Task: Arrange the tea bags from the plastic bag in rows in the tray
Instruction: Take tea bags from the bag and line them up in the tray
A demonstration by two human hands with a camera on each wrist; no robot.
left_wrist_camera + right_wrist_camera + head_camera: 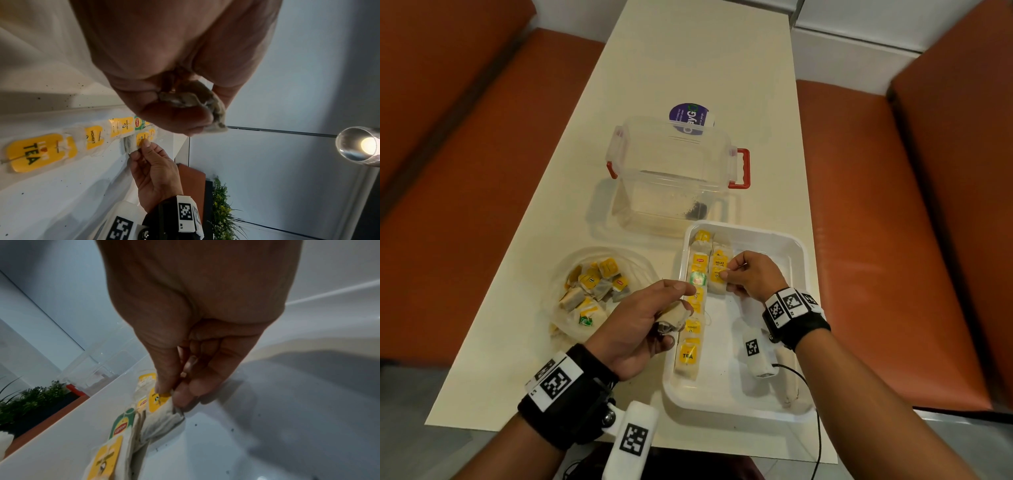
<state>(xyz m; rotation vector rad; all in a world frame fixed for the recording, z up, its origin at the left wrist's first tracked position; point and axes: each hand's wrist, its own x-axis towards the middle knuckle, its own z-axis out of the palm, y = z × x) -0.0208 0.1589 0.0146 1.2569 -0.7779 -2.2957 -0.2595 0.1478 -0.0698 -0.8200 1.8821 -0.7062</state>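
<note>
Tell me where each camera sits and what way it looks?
Head: on the head, looking down at the tray, both hands and forearms showing.
Left wrist: along the left hand gripping a tea bag; right hand visible beyond.
Right wrist: along the right hand pinching a second tea bag.
All share the tray's rows.

right hand | pinches tea bag | on white tray | beside tea-bag row
</note>
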